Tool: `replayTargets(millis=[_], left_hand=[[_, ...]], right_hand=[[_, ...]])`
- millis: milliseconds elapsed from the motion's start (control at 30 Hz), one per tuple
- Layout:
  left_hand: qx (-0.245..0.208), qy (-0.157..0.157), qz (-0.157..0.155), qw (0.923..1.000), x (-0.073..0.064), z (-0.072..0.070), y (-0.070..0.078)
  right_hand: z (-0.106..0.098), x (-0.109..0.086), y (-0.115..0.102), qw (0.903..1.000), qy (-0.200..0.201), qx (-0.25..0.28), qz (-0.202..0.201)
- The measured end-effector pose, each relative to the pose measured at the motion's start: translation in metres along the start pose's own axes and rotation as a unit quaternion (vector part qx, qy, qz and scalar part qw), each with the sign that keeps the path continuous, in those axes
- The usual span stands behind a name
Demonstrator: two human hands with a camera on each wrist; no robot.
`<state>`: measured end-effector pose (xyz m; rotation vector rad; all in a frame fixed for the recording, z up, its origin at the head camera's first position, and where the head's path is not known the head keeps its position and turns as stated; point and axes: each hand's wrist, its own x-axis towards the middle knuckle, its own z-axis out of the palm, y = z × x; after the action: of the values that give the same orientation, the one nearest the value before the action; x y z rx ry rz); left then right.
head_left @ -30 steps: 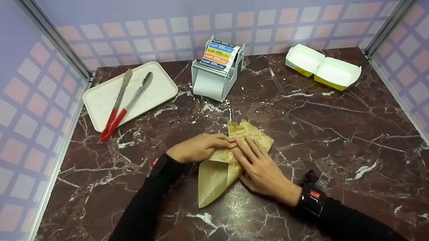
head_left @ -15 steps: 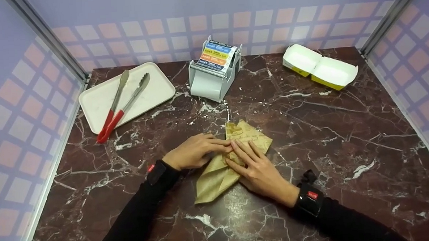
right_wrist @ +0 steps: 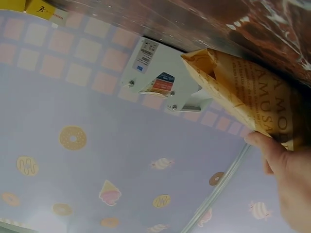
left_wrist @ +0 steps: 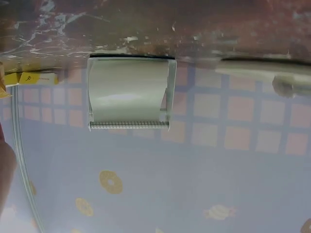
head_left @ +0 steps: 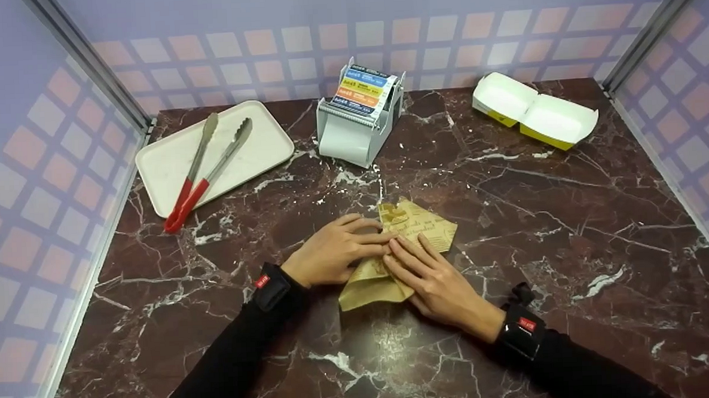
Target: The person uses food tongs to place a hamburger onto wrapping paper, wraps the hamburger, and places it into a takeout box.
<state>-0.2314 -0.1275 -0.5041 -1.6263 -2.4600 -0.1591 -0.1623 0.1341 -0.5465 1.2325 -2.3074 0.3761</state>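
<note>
I see left hand (head_left: pixel 333 252) and right hand (head_left: pixel 445 288), fingers extended, on paper (head_left: pixel 426 230) lettered "AMUSA"; beyond: dispenser (head_left: pixel 349 140), tray (head_left: pixel 248 171), tongs (head_left: pixel 192 200), box (head_left: pixel 557 118).

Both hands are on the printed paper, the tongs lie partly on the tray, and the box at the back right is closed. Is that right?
Not quite: the box stands open, as the head view shows. The rest holds: the left hand and right hand are on the printed paper, and the tongs lie partly on the tray.

brown paper (right_wrist: pixel 255 90) lettered "AMUSA" and "A MO", running-figure mark (right_wrist: pixel 42 8) on yellow box (head_left: pixel 533 113); dispenser labels (head_left: pixel 359 91) illegible
</note>
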Motion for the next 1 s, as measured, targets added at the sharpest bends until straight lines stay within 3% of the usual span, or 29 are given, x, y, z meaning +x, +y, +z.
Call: replayTargets(millis=[133,233,367,533,633,833,1000], left_hand=[[0.049,0.011,0.023,0.9985,0.002,0.001,0.004],[0.07,0.018,0.037,0.9967,0.004,0.003,0.005],[0.042,0.025,0.027,0.9984,0.007,0.008,0.005],[-0.081,0.035,-0.011,0.9961,0.011,0.014,0.006],[-0.136,0.054,-0.032,0.9888,0.014,0.017,0.009],[-0.108,0.081,-0.039,0.9901,0.02,0.015,0.015],[-0.155,0.085,-0.082,0.9808,0.023,0.017,0.017]], right_hand=[[-0.002,0.001,0.009,0.9969,0.012,0.078,0.004],[-0.007,0.001,0.024,0.9872,0.007,0.159,0.01],[-0.017,-0.002,0.048,0.9588,-0.015,0.282,0.034],[-0.024,-0.009,0.068,0.9165,-0.033,0.391,0.077],[-0.024,-0.01,0.072,0.9043,-0.03,0.417,0.084],[-0.023,-0.007,0.074,0.9111,0.014,0.406,0.072],[-0.026,-0.008,0.073,0.8788,-0.006,0.457,0.139]])
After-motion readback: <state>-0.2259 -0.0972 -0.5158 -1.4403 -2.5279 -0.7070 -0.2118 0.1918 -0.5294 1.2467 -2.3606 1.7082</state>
